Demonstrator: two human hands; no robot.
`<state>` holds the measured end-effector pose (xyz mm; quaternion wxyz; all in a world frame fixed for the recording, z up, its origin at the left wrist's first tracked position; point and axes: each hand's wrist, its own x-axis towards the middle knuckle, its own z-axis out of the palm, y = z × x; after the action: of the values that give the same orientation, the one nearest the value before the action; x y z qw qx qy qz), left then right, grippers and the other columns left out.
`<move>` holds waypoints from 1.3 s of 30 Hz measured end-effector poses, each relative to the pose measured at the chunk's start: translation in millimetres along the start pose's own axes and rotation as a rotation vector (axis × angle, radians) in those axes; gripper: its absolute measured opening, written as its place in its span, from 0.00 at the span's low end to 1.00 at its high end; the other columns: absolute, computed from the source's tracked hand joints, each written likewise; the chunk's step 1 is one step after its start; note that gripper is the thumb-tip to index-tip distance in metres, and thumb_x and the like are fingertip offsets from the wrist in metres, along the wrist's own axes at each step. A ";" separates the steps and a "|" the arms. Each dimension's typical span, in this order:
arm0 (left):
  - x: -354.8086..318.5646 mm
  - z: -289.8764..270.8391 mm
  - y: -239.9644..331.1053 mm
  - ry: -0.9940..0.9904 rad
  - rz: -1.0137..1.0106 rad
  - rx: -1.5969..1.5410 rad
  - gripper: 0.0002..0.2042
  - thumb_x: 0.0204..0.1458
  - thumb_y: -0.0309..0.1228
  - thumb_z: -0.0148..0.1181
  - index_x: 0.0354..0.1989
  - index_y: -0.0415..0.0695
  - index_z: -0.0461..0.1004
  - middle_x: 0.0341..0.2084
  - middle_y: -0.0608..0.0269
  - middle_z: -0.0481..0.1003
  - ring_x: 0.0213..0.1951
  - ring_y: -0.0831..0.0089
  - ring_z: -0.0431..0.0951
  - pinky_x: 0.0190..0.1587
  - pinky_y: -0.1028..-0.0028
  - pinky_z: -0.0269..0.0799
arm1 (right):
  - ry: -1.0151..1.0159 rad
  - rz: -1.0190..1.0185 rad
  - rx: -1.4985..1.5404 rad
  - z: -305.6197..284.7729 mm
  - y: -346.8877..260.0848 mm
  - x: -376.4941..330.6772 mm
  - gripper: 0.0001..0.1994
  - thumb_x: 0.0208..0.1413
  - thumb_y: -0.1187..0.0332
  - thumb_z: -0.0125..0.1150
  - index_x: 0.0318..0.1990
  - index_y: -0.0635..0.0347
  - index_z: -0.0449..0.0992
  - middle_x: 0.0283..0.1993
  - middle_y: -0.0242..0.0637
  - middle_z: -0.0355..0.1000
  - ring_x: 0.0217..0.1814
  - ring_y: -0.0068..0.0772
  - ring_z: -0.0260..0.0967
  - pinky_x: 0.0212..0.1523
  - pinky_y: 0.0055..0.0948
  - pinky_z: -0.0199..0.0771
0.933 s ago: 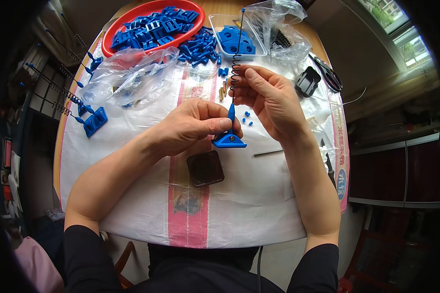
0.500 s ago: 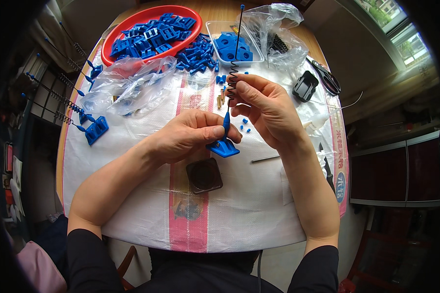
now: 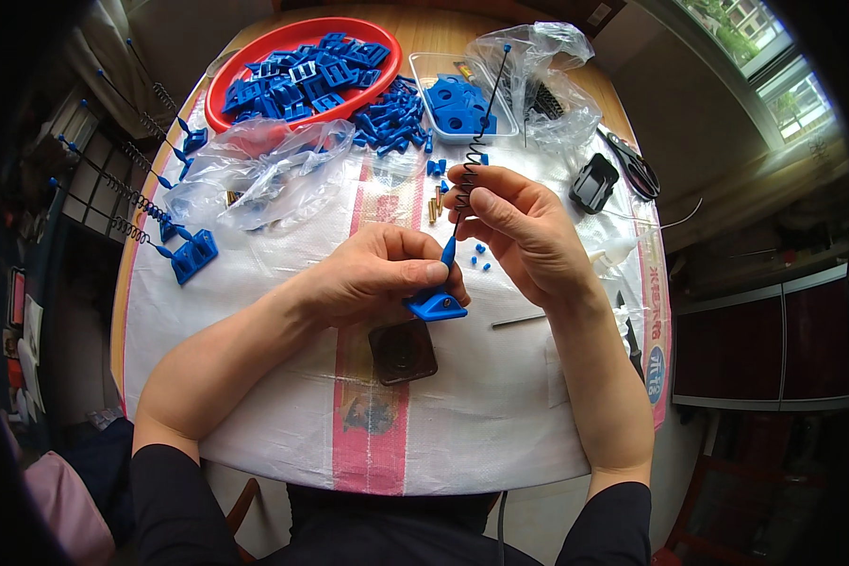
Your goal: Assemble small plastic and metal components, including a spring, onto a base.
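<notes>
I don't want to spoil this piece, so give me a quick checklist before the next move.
1. Left hand grips the stem: ok, pinched between thumb and fingers.
2. Right hand holds the spring: ok, fingers at its coils.
3. Cap on the spring's far end: ok, in place.
4. Spring seated fully in the stem: cannot tell, depth hidden.
5. Base clear of the dark box: cannot tell, one view only.
6. Scissors apart from both hands: ok.

head view: upright wide fisheye, left one of head-worn pair
facing: down and slightly forward onto table (image 3: 255, 415)
nearness: close; left hand (image 3: 391, 269), right hand (image 3: 517, 219) around mid-frame
rim: dark, straight edges bent
</notes>
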<state>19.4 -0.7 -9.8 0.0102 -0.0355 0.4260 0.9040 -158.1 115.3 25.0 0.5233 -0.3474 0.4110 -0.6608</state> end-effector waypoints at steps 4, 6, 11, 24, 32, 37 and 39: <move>-1.3 0.6 2.8 0.050 -0.001 0.013 0.13 0.54 0.34 0.66 0.39 0.36 0.77 0.35 0.54 0.80 0.41 0.67 0.81 0.48 0.69 0.76 | -0.015 0.090 -0.086 -2.3 -3.6 -4.4 0.16 0.63 0.69 0.57 0.53 0.71 0.72 0.45 0.43 0.76 0.44 0.27 0.75 0.47 0.27 0.76; -1.9 -0.6 1.1 0.101 -0.016 0.027 0.12 0.54 0.33 0.66 0.38 0.36 0.76 0.35 0.53 0.80 0.40 0.68 0.81 0.47 0.70 0.77 | -0.028 0.154 -0.089 -2.3 -1.3 -7.5 0.16 0.63 0.70 0.56 0.53 0.73 0.72 0.46 0.44 0.76 0.45 0.28 0.75 0.48 0.27 0.76; 0.5 -1.8 -1.9 0.144 -0.009 0.061 0.10 0.53 0.30 0.66 0.36 0.37 0.74 0.34 0.51 0.81 0.39 0.69 0.82 0.46 0.71 0.78 | -0.049 0.238 -0.221 -4.8 -5.4 -10.6 0.16 0.61 0.70 0.58 0.51 0.75 0.73 0.44 0.43 0.76 0.44 0.29 0.75 0.49 0.27 0.76; 0.3 0.9 0.6 0.221 0.000 0.106 0.08 0.52 0.27 0.67 0.32 0.39 0.72 0.30 0.53 0.81 0.36 0.70 0.83 0.40 0.73 0.79 | -0.052 0.214 -0.334 2.8 -2.0 -13.9 0.15 0.60 0.68 0.60 0.48 0.72 0.77 0.41 0.38 0.78 0.43 0.23 0.73 0.49 0.24 0.73; 0.2 4.0 1.4 0.255 0.000 0.171 0.09 0.50 0.24 0.67 0.31 0.39 0.70 0.30 0.53 0.80 0.34 0.70 0.82 0.39 0.73 0.79 | 0.003 0.166 -0.359 5.5 4.8 -21.8 0.13 0.60 0.72 0.62 0.49 0.70 0.76 0.42 0.37 0.77 0.45 0.23 0.73 0.47 0.23 0.74; -1.2 6.2 2.3 0.288 -0.017 0.220 0.11 0.48 0.27 0.68 0.29 0.41 0.69 0.24 0.62 0.77 0.26 0.80 0.76 0.27 0.79 0.71 | 0.012 0.121 -0.296 9.4 11.8 -22.6 0.12 0.59 0.74 0.61 0.49 0.69 0.76 0.44 0.36 0.77 0.45 0.23 0.73 0.49 0.24 0.74; -1.4 6.3 2.7 0.301 -0.035 0.235 0.11 0.48 0.27 0.69 0.29 0.41 0.69 0.23 0.65 0.76 0.25 0.82 0.75 0.25 0.80 0.69 | 0.032 0.111 -0.306 7.3 16.0 -23.8 0.11 0.59 0.75 0.61 0.49 0.68 0.76 0.45 0.36 0.77 0.46 0.23 0.73 0.50 0.25 0.73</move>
<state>20.3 2.4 -3.7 -0.0338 -0.1760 0.5249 0.8321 -140.1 135.5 12.8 0.4934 -0.3892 0.5338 -0.5658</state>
